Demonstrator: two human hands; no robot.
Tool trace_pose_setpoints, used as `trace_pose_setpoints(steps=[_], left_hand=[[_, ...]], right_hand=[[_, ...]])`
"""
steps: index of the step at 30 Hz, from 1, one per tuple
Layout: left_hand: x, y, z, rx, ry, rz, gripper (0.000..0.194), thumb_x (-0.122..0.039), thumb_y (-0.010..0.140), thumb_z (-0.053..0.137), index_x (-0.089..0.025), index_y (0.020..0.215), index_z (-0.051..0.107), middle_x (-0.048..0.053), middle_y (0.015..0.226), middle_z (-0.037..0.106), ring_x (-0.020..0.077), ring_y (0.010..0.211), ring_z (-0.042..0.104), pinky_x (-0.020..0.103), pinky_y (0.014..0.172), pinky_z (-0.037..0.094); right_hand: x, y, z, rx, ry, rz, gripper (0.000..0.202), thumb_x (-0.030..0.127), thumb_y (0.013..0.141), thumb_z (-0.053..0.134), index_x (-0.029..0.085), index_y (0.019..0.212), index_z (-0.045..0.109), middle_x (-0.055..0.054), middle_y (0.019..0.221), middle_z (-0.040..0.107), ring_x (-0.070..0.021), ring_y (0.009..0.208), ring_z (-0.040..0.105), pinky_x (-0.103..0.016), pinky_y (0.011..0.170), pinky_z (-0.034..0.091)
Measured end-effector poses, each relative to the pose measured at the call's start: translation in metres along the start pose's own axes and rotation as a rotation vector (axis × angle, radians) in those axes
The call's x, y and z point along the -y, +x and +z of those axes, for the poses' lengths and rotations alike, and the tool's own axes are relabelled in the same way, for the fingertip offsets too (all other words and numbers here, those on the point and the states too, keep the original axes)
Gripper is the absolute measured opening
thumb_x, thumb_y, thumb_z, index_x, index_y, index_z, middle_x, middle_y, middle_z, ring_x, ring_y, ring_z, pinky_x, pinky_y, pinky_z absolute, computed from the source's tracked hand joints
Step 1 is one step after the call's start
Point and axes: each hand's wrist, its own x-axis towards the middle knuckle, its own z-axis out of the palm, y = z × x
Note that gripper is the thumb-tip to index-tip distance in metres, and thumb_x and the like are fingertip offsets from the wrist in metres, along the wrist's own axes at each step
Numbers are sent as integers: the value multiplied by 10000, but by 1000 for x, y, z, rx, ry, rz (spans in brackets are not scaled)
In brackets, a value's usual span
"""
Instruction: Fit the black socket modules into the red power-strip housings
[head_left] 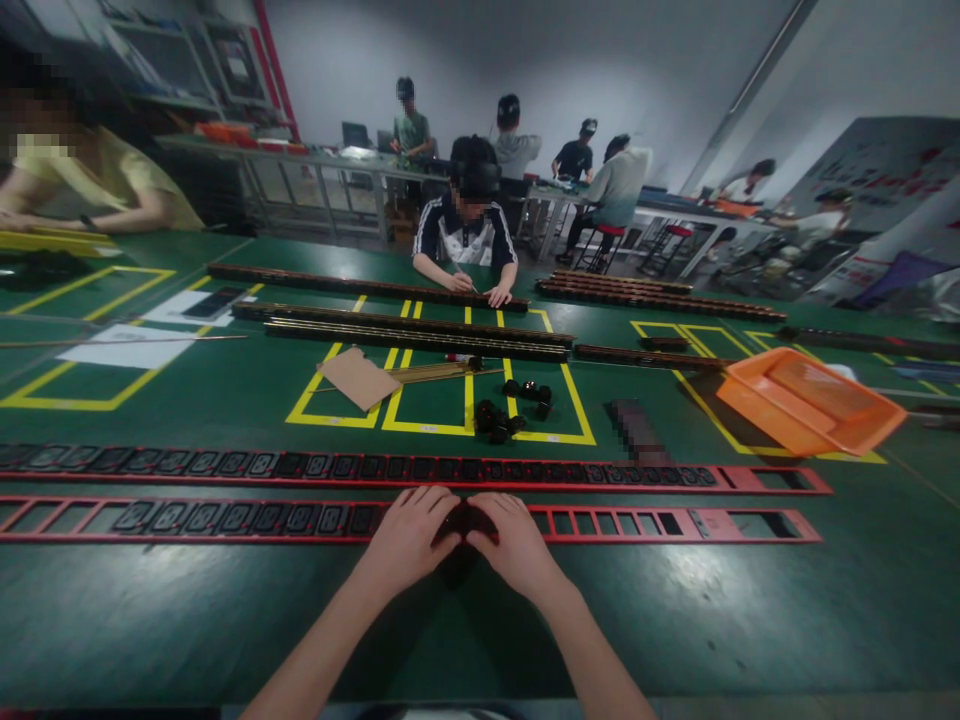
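Two long red rails lie across the green table in front of me. In the nearer rail [720, 525], several black power sockets [238, 517] fill the left part, while open cutouts show on the right. My left hand [409, 530] and my right hand [514, 540] meet over the middle of this rail. Their curled fingers hold a small black socket [456, 518] between them, mostly hidden by shadow and fingers; whether it is seated in a cutout I cannot tell. The farther rail [814, 483] carries a row of black sockets along most of its length.
Loose black parts [495, 420], a cardboard piece [358, 378] and a dark pixelated object [637, 430] lie beyond the rails. An orange bin [810, 400] stands at right. Long dark bars [420, 330] cross the table before a co-worker [469, 240]; another person [97, 180] sits at left.
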Motion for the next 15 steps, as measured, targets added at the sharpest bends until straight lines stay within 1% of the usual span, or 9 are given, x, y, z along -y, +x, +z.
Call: trace_pose_setpoints(steps=[3,7,11,15], left_hand=[[-3,4,-2,23,-34,5,302,-250,849,632,-249,1150,598,23,1160,614,205,1084,539,367,947,418],[-6,7,-1,28,-43,-51,273,-230,825,662,-245,1097,644,27,1095,609,208,1038,532,366,911,437],[-9,12,-5,86,-15,-107,278,-256,805,687,-256,1083,670,23,1082,607,224,1048,526,386,895,434],[-12,20,-10,154,39,-161,286,-313,779,721,-258,1057,685,30,1086,599,247,1076,524,409,908,418]], right_hand=[[-4,-3,-1,-15,20,-16,376,117,806,663,234,1161,626,-35,1172,660,-213,1107,572,-395,1021,398],[-6,-3,-1,-31,27,-13,321,106,805,654,229,1102,655,-30,1134,673,-203,1078,585,-386,1002,406],[-5,-2,0,-28,32,0,327,88,799,634,233,1090,657,-23,1122,678,-198,1067,591,-381,986,406],[-2,-3,2,-40,-17,2,361,51,757,608,224,1072,639,-29,1123,670,-205,1072,580,-389,1000,393]])
